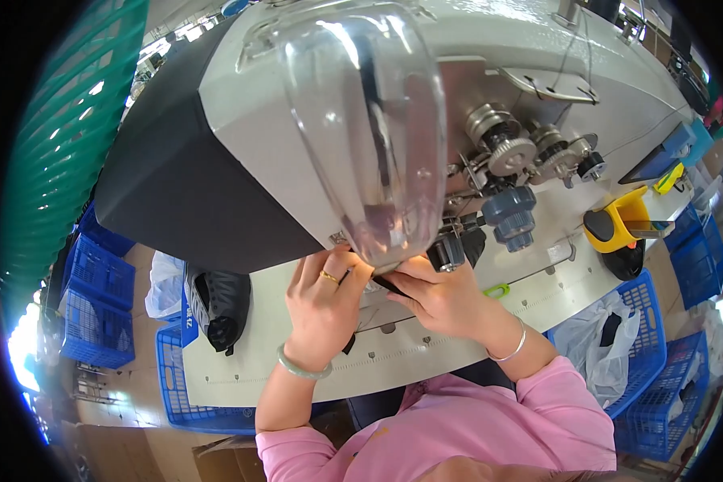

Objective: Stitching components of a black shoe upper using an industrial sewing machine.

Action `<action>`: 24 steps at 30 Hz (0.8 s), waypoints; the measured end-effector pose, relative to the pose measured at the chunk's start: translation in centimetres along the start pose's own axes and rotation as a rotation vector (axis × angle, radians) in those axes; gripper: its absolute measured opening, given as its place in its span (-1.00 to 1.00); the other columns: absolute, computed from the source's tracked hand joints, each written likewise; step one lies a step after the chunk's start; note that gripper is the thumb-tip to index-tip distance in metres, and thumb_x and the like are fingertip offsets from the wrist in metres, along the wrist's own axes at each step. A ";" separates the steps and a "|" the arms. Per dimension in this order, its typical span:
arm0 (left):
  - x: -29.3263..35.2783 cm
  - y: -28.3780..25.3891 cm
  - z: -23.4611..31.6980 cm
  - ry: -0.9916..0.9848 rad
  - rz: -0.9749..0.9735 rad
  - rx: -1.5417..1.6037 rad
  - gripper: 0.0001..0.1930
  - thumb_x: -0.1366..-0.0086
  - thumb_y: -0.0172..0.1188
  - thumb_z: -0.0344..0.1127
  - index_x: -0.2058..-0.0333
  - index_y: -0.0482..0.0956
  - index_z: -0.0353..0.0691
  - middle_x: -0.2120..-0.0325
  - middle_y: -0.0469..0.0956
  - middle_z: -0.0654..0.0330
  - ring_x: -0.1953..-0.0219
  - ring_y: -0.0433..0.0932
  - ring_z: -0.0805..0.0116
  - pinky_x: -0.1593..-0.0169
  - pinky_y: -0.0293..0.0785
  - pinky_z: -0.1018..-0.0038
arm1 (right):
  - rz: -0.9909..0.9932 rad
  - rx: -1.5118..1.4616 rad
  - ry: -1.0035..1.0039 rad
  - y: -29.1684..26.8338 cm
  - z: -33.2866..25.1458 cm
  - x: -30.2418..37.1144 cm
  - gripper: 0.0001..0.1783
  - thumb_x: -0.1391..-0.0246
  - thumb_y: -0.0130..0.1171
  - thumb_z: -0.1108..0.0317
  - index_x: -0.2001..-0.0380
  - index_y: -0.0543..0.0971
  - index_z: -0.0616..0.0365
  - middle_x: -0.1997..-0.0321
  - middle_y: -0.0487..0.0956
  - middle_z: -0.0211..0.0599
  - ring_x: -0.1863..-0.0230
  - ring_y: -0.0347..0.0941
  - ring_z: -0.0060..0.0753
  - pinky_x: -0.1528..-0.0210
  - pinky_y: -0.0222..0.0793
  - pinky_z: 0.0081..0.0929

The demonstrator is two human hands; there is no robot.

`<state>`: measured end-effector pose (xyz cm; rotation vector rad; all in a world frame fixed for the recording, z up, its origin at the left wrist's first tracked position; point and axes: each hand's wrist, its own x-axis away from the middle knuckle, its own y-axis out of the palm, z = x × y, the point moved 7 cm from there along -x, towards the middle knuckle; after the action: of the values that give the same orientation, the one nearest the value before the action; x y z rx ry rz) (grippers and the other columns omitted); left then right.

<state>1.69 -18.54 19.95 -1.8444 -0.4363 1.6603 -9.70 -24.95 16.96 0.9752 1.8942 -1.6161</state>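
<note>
Both of my hands meet under the clear plastic guard (pixel 365 128) of a sewing machine (pixel 249 104). My left hand (pixel 321 297) has its fingers bent and pressed together at the guard's lower tip; what they pinch is hidden. It wears a ring, and a pale bangle circles the wrist. My right hand (pixel 446 297) is closed on a black piece of material (pixel 388 283), of which only a small edge shows between the hands. A thin silver bangle is on that wrist. The needle and stitching spot are hidden behind the guard and fingers.
A dark shoe (pixel 221 309) lies at the table's left end. Tension knobs (pixel 510 217) jut out above my right hand. At the right stand a yellow holder (pixel 618 221) and a blue basket (pixel 647 329) with plastic bags. Blue crates (pixel 96 321) are stacked at the left.
</note>
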 end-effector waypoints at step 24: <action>0.5 0.2 0.2 0.042 -0.115 0.052 -0.67 0.08 0.23 -0.55 0.23 0.60 -0.30 0.24 0.47 0.14 0.22 0.57 0.17 0.24 0.60 0.39 | -0.052 0.118 0.032 -0.9 0.2 0.2 -0.80 0.30 0.31 0.45 0.50 0.52 0.09 0.28 0.48 -0.32 0.19 0.48 -0.19 0.43 0.38 -0.34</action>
<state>1.57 -18.34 19.49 -1.7794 -0.4683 1.5398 -10.57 -25.18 17.37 1.0132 1.8777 -1.7694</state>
